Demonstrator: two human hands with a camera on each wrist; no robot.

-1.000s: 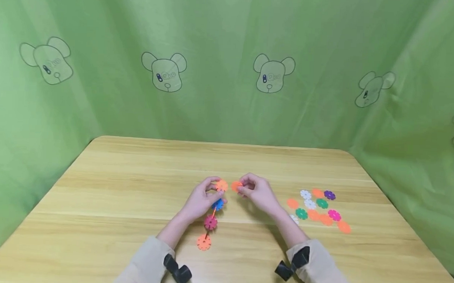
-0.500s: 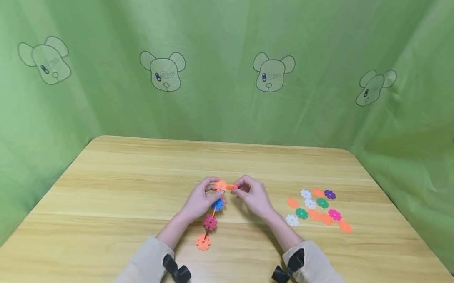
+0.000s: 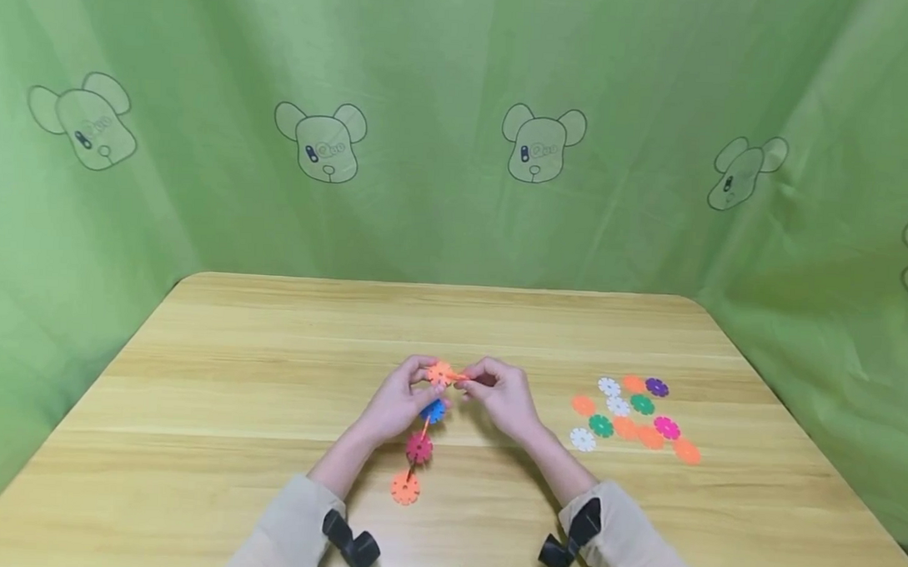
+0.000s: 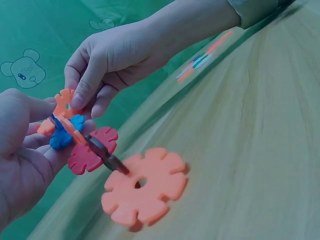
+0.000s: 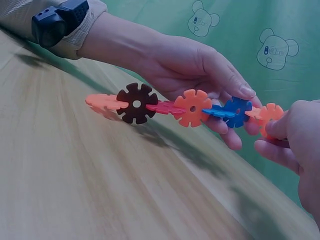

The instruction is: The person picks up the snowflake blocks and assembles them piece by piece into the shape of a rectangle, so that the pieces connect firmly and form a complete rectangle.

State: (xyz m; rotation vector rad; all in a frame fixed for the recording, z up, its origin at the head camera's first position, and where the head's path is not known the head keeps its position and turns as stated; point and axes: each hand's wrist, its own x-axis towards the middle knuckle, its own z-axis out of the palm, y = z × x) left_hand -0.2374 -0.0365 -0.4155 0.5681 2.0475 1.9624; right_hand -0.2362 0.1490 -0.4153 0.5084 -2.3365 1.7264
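My left hand point(image 3: 397, 405) holds a chain of interlocked plastic snowflake discs near its far end. From there the chain runs toward the table's front: an orange disc point(image 3: 439, 368), blue discs point(image 5: 231, 106), another orange disc point(image 5: 201, 99), a red disc point(image 3: 420, 454), a black disc point(image 5: 126, 106) and a last orange disc point(image 4: 160, 165). Between thumb and fingers, my right hand point(image 3: 504, 399) pinches one more orange snowflake disc point(image 4: 63, 99), which meets the chain's far orange disc edge-on. How deep their slots engage is hidden by my fingers.
Loose snowflake discs lie flat on the wooden table point(image 3: 272, 327) to the right, among them a purple disc point(image 3: 656, 387), a green disc point(image 3: 601, 426), a pink disc point(image 3: 667, 428) and a white disc point(image 3: 582, 440). A green curtain point(image 3: 426, 232) stands behind the table.
My right hand has moved left and turned its orange disc edge-on, bringing it from apart to against the chain's far disc. The left hand stays nearly in place.
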